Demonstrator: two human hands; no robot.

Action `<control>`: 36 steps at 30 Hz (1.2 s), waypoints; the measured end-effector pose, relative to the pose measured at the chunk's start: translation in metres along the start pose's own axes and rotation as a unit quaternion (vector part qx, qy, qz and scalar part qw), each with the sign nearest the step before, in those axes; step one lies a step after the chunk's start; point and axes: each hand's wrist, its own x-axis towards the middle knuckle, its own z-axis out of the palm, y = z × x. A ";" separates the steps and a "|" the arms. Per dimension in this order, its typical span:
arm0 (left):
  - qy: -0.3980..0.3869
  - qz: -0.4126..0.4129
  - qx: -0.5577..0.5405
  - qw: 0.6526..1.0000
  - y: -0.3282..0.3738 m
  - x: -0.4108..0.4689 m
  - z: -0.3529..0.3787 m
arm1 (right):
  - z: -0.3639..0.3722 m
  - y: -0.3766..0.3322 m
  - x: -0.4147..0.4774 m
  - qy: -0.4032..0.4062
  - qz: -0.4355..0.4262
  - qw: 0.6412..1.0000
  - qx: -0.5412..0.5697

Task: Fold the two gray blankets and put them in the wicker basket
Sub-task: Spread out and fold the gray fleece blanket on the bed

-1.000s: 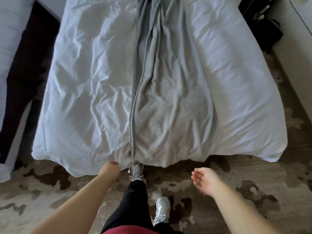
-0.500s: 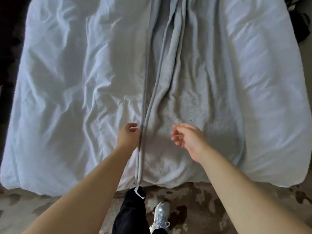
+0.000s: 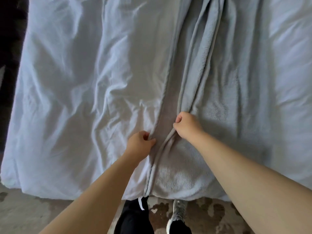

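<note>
- Setting: a gray blanket (image 3: 219, 115) lies lengthwise along the middle and right of a bed (image 3: 70, 85), on top of its white cover. Its near end hangs over the foot of the bed. The person stands at that foot, shoes (image 3: 179, 208) on the patterned floor (image 3: 33, 215).
- Left hand (image 3: 139, 144): the fingers (image 3: 145, 133) are curled and, with the thumb, pinch the blanket's left hem where it meets the white cover.
- Right hand (image 3: 187, 126): closed in a fist round a raised ridge of the same blanket, just beside the left hand and a little farther up the bed. A flat strip of gray cloth lies between the two hands.
- Step in hand (a judgement): the bunched cloth is being drawn out sideways so that it lies flat before the first fold.
- How to do it well: the left hand anchors the hem while the right carries its ridge across the bed, not toward the body, so the far end does not slide. The long pleats running up the bed need drawing out along their whole length, not only near the hands.
- Likely hazard: the plush cloth may drag the smooth cover with it, so a slight lift while spreading should help.
- Not shown: the wicker basket is out of view. Whether a second blanket lies among these layers cannot be told.
</note>
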 end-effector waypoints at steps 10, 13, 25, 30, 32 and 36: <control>0.017 -0.016 -0.154 0.988 0.015 -0.001 -0.001 | 0.022 -0.043 -0.007 -0.056 -0.105 0.988 0.100; 0.016 -0.035 -0.153 0.987 0.021 0.004 0.001 | 0.004 -0.024 0.004 -0.006 -0.107 0.988 0.111; 0.184 0.022 -0.072 0.980 0.125 0.064 0.031 | -0.175 0.178 0.109 0.297 0.209 0.921 0.139; 0.191 0.062 -0.068 0.977 0.162 0.092 0.037 | -0.209 0.200 0.140 0.155 0.136 0.893 0.399; 0.192 0.054 0.001 0.980 0.169 0.090 0.041 | -0.212 0.200 0.138 0.077 0.133 0.874 0.462; 0.268 0.056 0.067 0.959 0.183 0.052 0.041 | -0.233 0.198 0.107 0.051 0.104 0.832 0.543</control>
